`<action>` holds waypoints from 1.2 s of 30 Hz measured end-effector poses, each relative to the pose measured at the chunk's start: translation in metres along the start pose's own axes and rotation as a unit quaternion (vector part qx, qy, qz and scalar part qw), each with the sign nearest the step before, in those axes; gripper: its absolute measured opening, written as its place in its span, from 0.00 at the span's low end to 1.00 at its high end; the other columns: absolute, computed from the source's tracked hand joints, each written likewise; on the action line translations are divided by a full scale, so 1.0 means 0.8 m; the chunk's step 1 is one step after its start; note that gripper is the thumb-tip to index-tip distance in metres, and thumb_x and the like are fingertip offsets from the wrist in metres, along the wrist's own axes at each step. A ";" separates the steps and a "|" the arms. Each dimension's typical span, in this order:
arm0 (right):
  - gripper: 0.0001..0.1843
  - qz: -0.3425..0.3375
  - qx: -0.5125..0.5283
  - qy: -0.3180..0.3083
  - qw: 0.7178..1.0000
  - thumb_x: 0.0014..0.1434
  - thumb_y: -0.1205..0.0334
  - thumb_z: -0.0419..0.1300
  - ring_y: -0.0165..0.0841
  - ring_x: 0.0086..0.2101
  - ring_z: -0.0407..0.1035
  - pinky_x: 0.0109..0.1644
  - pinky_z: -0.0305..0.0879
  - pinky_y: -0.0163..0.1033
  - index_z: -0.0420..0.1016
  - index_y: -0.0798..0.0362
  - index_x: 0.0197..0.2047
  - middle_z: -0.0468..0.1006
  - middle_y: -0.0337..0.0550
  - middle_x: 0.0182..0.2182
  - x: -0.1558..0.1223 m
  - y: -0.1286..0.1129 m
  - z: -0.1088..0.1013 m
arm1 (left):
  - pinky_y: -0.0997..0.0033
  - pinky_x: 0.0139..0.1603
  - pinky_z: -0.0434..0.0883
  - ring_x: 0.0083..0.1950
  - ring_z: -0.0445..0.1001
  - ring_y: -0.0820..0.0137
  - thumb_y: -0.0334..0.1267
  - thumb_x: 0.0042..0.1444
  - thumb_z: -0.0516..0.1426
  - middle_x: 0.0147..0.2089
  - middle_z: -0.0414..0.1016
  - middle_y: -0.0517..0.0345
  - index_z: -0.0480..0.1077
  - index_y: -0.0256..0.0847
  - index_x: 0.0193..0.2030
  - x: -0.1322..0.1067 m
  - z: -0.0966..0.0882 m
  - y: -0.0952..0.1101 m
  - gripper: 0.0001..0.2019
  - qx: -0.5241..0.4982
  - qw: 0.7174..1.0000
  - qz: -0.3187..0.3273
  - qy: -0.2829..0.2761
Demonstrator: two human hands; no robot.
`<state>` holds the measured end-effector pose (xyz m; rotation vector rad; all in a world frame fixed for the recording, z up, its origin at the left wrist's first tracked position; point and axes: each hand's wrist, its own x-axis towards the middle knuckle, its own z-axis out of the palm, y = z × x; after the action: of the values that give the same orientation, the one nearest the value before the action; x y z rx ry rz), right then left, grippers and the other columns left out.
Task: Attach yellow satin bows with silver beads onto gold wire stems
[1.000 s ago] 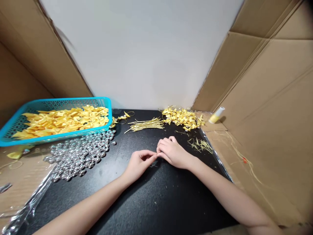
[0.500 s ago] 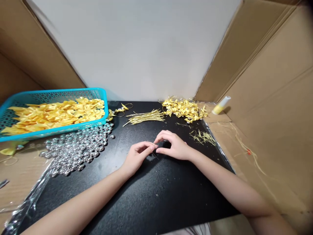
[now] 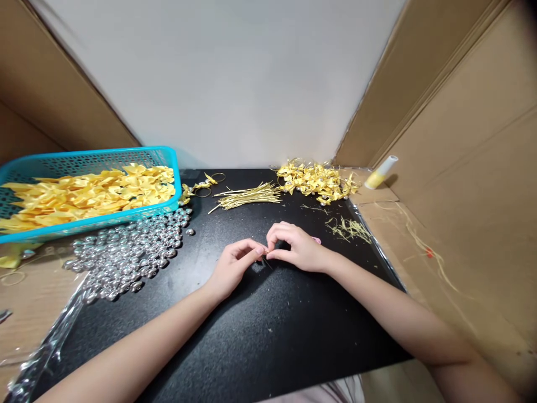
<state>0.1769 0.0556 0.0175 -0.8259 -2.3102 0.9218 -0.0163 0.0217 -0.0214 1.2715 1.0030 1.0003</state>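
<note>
Over the middle of the black tabletop (image 3: 268,330), my left hand (image 3: 237,263) pinches a thin cord (image 3: 267,262) between thumb and forefinger; a short dark end of it pokes out below. My right hand (image 3: 296,249) meets it fingertip to fingertip, its thumb and forefinger closed together. Whatever lies between the right fingertips is too small to make out. Beyond my hands rests a bundle of gold cords (image 3: 249,196). To the left, a heap of silver beads (image 3: 130,249) spreads across the table. Part of a pink object (image 3: 316,240) shows behind my right hand.
A blue basket (image 3: 178,184) of yellow ribbon bows (image 3: 96,193) stands at the left. Bows with beads (image 3: 312,180) are piled at the back right, near cord scraps (image 3: 349,229). A white and yellow tube (image 3: 381,172) stands farther right. Cardboard walls (image 3: 465,140) flank the table.
My right thumb and forefinger have closed together at the left fingertips; half a second ago they were more apart. More of the pink object shows. The view has shifted slightly.
</note>
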 end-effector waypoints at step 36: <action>0.08 -0.107 -0.053 0.284 0.951 0.60 0.67 0.62 0.30 0.29 0.73 0.41 0.58 0.44 0.80 0.49 0.31 0.83 0.38 0.28 -0.011 -0.001 0.044 | 0.72 0.41 0.61 0.35 0.66 0.70 0.45 0.55 0.62 0.29 0.70 0.58 0.72 0.37 0.25 0.002 0.002 -0.002 0.14 -0.163 0.982 -0.012 -0.090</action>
<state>0.1602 0.0345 -0.0062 -0.7431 -1.8997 0.3965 -0.0144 0.0226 -0.0230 1.0530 0.6803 0.9664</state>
